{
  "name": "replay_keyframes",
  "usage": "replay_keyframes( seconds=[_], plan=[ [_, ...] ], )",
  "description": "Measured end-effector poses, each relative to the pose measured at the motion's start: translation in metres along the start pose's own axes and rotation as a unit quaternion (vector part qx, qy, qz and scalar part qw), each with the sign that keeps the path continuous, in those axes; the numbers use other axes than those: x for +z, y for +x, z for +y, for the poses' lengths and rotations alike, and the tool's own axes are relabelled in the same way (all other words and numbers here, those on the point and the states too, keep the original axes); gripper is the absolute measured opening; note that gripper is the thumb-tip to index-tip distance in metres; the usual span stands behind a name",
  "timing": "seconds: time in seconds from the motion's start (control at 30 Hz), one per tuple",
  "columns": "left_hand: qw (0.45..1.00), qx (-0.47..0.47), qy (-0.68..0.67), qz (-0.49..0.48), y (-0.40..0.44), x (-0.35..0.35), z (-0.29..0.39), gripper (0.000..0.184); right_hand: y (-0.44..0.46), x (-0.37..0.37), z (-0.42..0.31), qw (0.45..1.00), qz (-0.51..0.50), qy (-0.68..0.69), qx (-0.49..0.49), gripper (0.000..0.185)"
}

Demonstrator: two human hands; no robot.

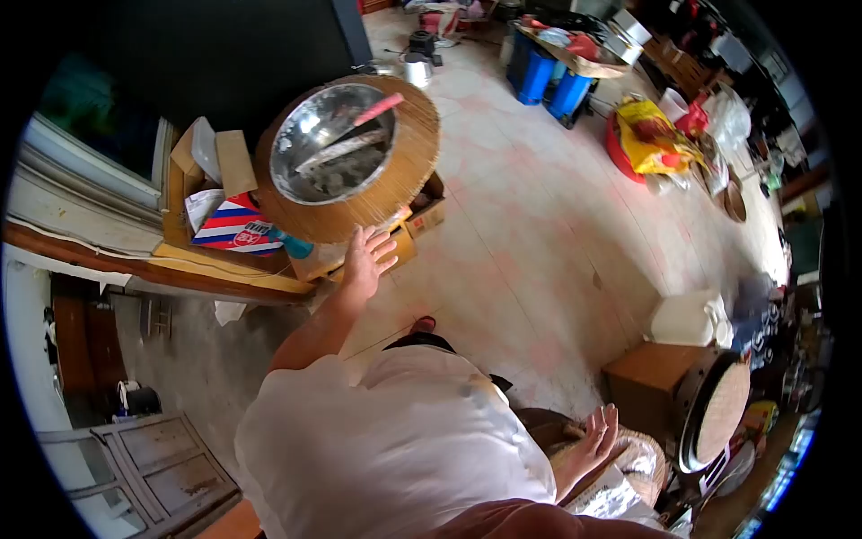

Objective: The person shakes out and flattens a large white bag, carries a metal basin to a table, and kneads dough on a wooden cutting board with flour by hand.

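A wide metal bowl (289, 144) rests on a round brown woven tray (417, 135) at the upper left. Inside it lie a pale, crusted stick (339, 151) and a tool with a pink handle (379, 109); greyish residue coats the bowl's bottom. My left hand (364, 259) is just below the tray's near edge, fingers spread, holding nothing; whether it touches the edge I cannot tell. At the lower right, my right hand (593, 442) is open with its fingers extended. Under it are a round woven basket (642, 454) and a silvery printed bag (611, 494).
A red, white and blue box (235, 225) stands left of the tray. Blue bins (532, 70) and a yellow bag (648, 135) on a red tub (620, 153) stand across the tiled floor (512, 234). A cardboard box (651, 373) and white jug (690, 319) are at right.
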State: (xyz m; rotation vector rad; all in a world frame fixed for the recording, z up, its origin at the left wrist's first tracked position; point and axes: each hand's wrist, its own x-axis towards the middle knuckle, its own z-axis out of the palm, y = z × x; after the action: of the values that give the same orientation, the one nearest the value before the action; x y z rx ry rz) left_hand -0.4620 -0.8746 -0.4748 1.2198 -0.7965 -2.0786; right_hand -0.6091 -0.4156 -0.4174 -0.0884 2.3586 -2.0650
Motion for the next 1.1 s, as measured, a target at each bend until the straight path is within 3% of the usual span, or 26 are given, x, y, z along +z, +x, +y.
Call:
replay_keyframes(
  seconds=[0.2, 0.37, 0.43, 0.47, 0.5, 0.57, 0.67, 0.77, 0.83, 0.97, 1.1],
  plan=[
    [0.992, -0.007, -0.107, 0.066, 0.02, -0.041, 0.069, 0.076, 0.021, 0.127, -0.009, 0.985, -0.171, -0.026, 0.002, 0.031],
    [0.98, -0.042, -0.144, 0.127, 0.049, -0.063, 0.097, 0.071, 0.038, 0.185, -0.008, 0.969, -0.248, -0.001, -0.006, 0.028],
    [0.984, -0.079, -0.138, 0.085, 0.065, -0.075, 0.097, 0.063, 0.042, 0.205, -0.01, 0.958, -0.284, -0.033, 0.002, 0.027],
    [0.986, -0.092, -0.137, 0.021, 0.073, -0.083, 0.095, 0.047, 0.044, 0.214, -0.011, 0.954, -0.301, -0.006, 0.001, 0.025],
    [0.985, -0.09, -0.144, 0.028, 0.08, -0.087, 0.09, 0.047, 0.046, 0.222, -0.01, 0.951, -0.31, -0.008, 0.001, 0.025],
    [0.983, 0.002, -0.184, -0.003, 0.091, -0.086, 0.081, 0.029, 0.054, 0.238, -0.007, 0.934, -0.357, -0.018, 0.012, 0.024],
    [0.974, -0.007, -0.211, 0.082, 0.081, -0.076, 0.084, 0.03, 0.077, 0.266, -0.002, 0.91, -0.412, -0.037, 0.008, 0.024],
    [0.96, -0.051, -0.209, 0.179, 0.043, -0.07, 0.083, 0.03, 0.102, 0.291, 0.0, 0.882, -0.47, 0.005, 0.022, 0.024],
    [0.95, -0.051, -0.158, 0.265, 0.002, -0.072, 0.076, 0.031, 0.116, 0.312, -0.004, 0.848, -0.527, -0.033, -0.037, 0.024],
    [0.93, -0.01, -0.265, 0.254, -0.085, -0.1, 0.053, 0.015, 0.132, 0.367, -0.005, 0.796, -0.601, 0.004, -0.067, 0.024],
    [0.887, 0.002, -0.277, 0.368, -0.172, -0.145, 0.007, 0.02, 0.1, 0.434, -0.027, 0.745, -0.666, -0.007, -0.048, 0.023]
  ],
)
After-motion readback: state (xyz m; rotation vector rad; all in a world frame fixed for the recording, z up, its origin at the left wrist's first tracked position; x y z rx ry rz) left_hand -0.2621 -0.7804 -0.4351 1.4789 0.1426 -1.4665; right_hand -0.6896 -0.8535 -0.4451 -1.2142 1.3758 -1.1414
